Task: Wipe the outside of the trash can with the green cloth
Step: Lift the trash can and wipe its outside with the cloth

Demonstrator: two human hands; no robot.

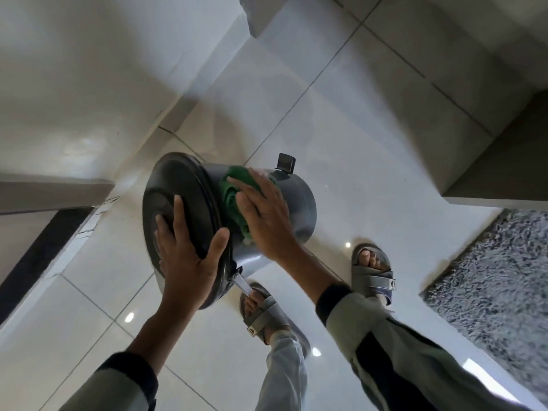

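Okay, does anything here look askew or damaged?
The trash can is tipped toward the person, left hand steadying its lid, right hand pressing the green cloth. The floor edge at left looks cracked.

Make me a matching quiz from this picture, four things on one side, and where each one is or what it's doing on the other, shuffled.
Things:
1. left hand
2. right hand
3. green cloth
4. shaggy grey mat

Descriptions:
A. pressed against the can's grey side
B. lying on the tiled floor at the right
C. flat on the green cloth
D. spread on the dark lid

Pairs: 1-D, 2-C, 3-A, 4-B
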